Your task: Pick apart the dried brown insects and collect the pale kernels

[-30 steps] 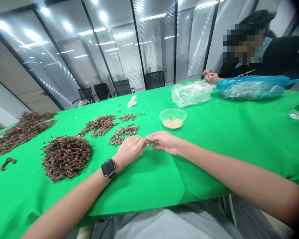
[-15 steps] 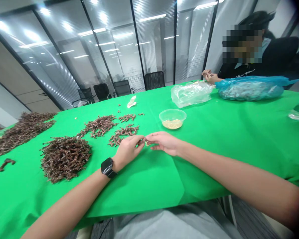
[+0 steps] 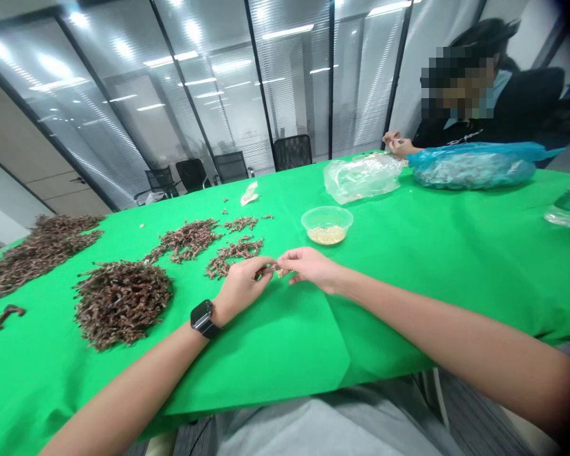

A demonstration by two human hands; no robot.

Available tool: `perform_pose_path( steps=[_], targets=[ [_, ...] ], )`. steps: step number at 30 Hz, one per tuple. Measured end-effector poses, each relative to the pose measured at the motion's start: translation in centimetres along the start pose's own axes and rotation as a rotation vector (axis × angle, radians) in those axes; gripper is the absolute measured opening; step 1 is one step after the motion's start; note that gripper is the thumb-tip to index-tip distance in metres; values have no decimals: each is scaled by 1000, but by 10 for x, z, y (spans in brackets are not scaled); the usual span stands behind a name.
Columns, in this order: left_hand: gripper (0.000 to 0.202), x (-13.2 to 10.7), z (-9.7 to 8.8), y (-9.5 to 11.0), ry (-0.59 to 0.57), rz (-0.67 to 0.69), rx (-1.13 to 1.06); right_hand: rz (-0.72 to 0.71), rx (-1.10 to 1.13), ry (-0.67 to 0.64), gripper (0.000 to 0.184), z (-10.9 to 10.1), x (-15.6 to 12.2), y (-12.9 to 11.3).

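Tiny sprig piece (image 3: 280, 273): right between the two hands, over the cloth, a pale speck so small that the fingertips almost swallow it!

Left hand (image 3: 242, 288): curled, not released, fingertips pinched inward against the piece, wrist low, with a black smartwatch (image 3: 202, 318) on show.

Right hand (image 3: 311, 266): reaching in from the other side, fingers bent to meet the left, a two-handed hold that suits something this small. Which hand has the firm grip? Too small to tell from here.

Nearest pile: a dense mound of brown sprigs (image 3: 121, 304) sits just left of the left hand, with looser clusters of sprigs (image 3: 232, 251) right beyond the fingertips, all within easy reach.

Bowl: a clear plastic bowl (image 3: 327, 209) holding pale grains (image 3: 327, 235) waits just ahead of the right hand, close to the work.

Farther left: a long brown heap (image 3: 38, 253) and one curved dark piece (image 3: 8, 315) lie apart on the green tablecloth (image 3: 266, 342).

Across the table: a co-worker's hands (image 3: 395, 144) work at the far end, right by a clear plastic bag (image 3: 362, 178) and a full blue plastic bag (image 3: 472, 166).
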State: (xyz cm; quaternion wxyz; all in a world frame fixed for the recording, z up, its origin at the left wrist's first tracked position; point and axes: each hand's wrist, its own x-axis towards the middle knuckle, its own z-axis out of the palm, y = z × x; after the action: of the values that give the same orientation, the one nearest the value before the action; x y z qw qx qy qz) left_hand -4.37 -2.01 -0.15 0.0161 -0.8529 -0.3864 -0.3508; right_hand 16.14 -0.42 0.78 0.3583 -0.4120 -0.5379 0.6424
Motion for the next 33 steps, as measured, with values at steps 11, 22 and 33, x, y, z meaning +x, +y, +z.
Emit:
perform_pose_path(
  steps=[11,22,33],
  targets=[
    [18,0,1,-1,-34,-30,-30,-145,-216,-21,11,0,3,4],
    [13,2,2,-2,-78,-138,-127,-450,-540,90,14,-6,12,15],
    [13,5,7,3,-125,-563,-856,-489,-584,285,13,-6,9,9]
  ],
)
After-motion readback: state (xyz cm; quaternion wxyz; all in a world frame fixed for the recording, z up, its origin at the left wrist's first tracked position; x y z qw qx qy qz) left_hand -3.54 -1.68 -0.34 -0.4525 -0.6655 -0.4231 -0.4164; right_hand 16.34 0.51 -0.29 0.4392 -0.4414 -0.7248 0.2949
